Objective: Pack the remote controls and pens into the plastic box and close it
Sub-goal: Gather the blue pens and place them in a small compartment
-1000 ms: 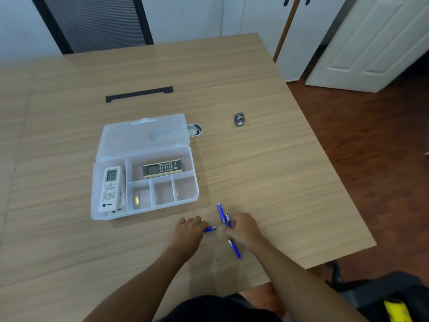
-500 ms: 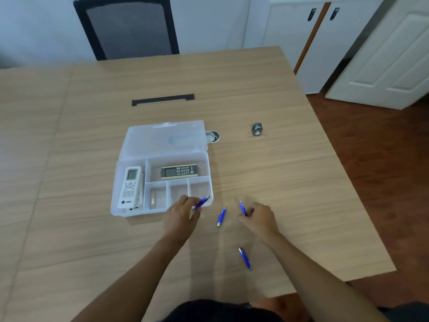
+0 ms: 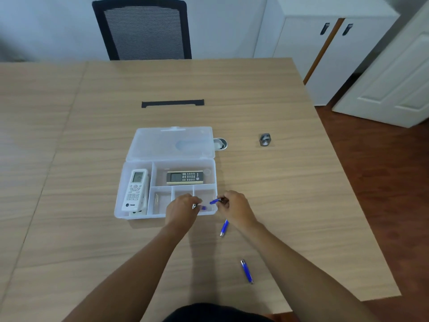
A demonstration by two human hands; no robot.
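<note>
From the head camera we see our left hand (image 3: 183, 209) pinched shut on a short blue pen with a silver tip (image 3: 200, 207), held over the near right compartment of the clear plastic box with an open hinged lid (image 3: 141, 216). Our right hand (image 3: 234, 206) is closed on a second blue pen (image 3: 215, 201), just over the box's near right corner.

Inside the box, a white remote control with grey buttons (image 3: 135, 190) lies in the long left compartment and a dark remote with a cream edge (image 3: 185, 178) in the wide far compartment. A third blue pen (image 3: 224, 227) lies on the table just right of the box's near corner, under our right wrist, and a fourth blue pen (image 3: 246, 271) lies well nearer us. A small metal ring (image 3: 220, 143) touches the lid's right edge; a grey metal nut (image 3: 265, 139) sits further right of the box.

All rests on a light wooden table (image 3: 69, 182) with a black cable slot (image 3: 173, 103) beyond the box. A black mesh chair (image 3: 144, 29), white cabinets (image 3: 325, 43) and a white door (image 3: 394, 84) stand behind.
</note>
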